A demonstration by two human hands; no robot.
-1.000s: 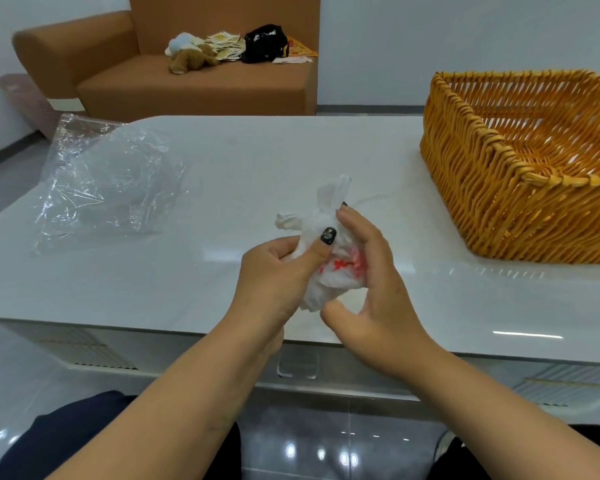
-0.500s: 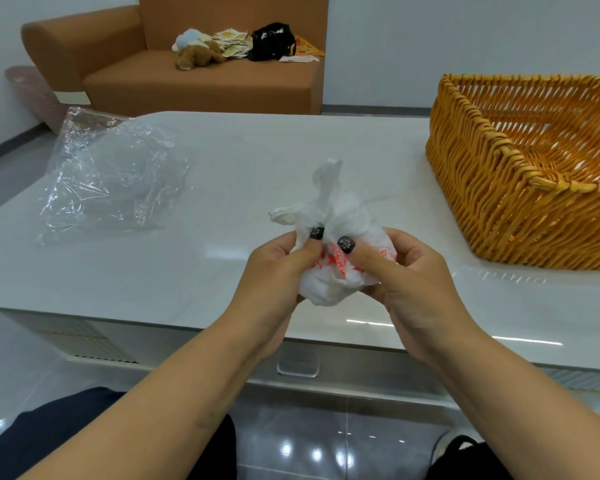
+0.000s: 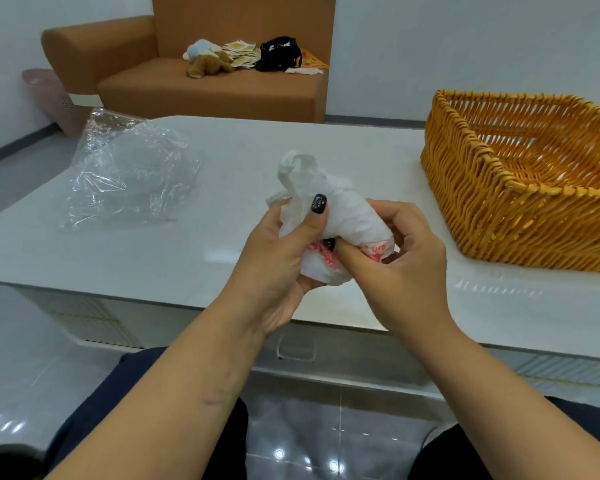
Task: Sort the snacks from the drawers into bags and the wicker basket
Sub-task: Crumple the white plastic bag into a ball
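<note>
Both hands, left (image 3: 278, 251) and right (image 3: 400, 258), clutch wadded white bag (image 3: 329, 216) over desk (image 3: 222, 258); basket (image 3: 520, 202) lies rightward, nearer right hand.

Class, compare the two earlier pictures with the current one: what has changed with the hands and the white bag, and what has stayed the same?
The right hand moved from beside the white bag to gripping it, thumb now pressed into the red print. The left hand kept its grip, thumb on top. The bag's twisted top has loosened and bent over. The clear bag and basket stayed put on the table.
</note>
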